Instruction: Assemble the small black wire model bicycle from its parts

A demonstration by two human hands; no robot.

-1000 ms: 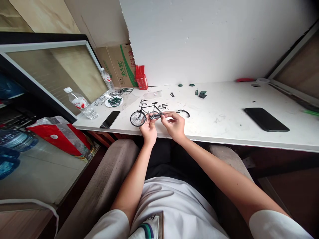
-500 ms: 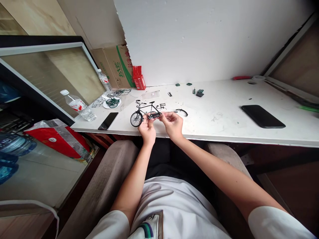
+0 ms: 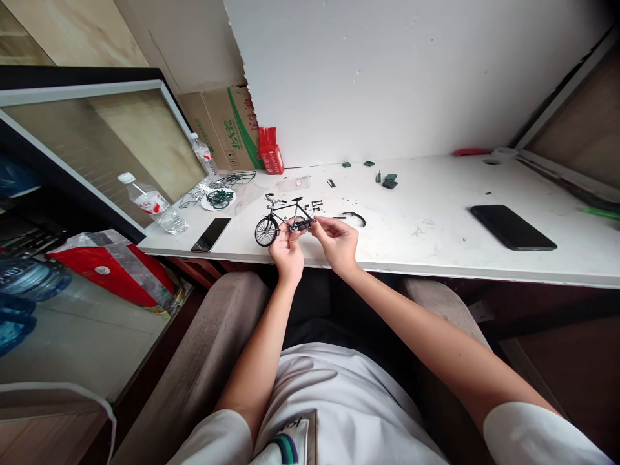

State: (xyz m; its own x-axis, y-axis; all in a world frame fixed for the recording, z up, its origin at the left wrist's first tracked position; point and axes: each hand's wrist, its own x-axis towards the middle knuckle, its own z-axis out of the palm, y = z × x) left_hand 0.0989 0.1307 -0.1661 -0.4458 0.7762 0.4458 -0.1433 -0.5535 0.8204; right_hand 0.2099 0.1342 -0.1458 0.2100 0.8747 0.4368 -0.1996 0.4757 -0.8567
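A black model bicycle (image 3: 281, 210) is held upright above the table's front edge, its spoked front wheel to the left. My left hand (image 3: 287, 252) grips it from below, with the thumb at the chain case. At the frame's rear end, the thumb and index finger of my right hand (image 3: 338, 242) are pinched together; whether a small part is between them is too small to tell. No rear wheel can be made out there. Behind my right hand a curved black piece (image 3: 356, 217) lies on the white table (image 3: 416, 226), and small black parts (image 3: 317, 204) lie behind the bicycle.
At the left are a phone (image 3: 211, 234), a water bottle (image 3: 152, 203) and a plate (image 3: 232, 201) with green parts. A red box (image 3: 271, 152) stands at the back. A black device (image 3: 512, 227) lies right, and small green pieces (image 3: 391, 177) lie further back.
The view has shifted very slightly. Both hands keep their hold near the bicycle, and its pose is almost the same.
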